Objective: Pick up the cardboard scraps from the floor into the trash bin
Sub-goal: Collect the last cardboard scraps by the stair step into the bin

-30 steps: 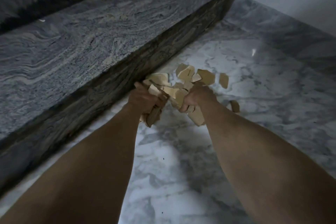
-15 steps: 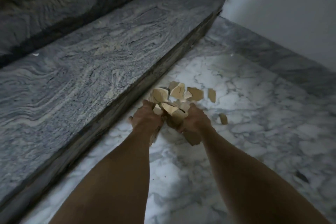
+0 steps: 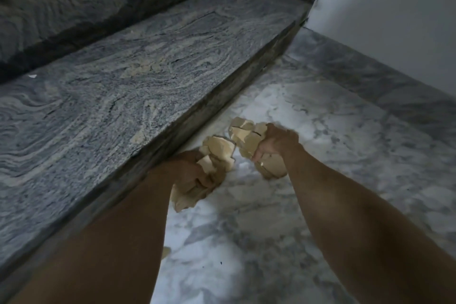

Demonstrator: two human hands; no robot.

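White marble floor [image 3: 246, 242] with grey veins is being shown beside a dark granite step [image 3: 123, 86]. Near the step's lower edge, one small cardboard piece [image 3: 165, 252] is lying on the floor beside the left forearm. Further on, a bunch of cardboard scraps [image 3: 217, 150] is being gripped by the left hand [image 3: 190, 173], just beside the step. A second bunch [image 3: 246, 138] is being clutched by the right hand [image 3: 278, 143], a little farther from the step. Beyond the step, a pale wall [image 3: 394, 20] is being seen.
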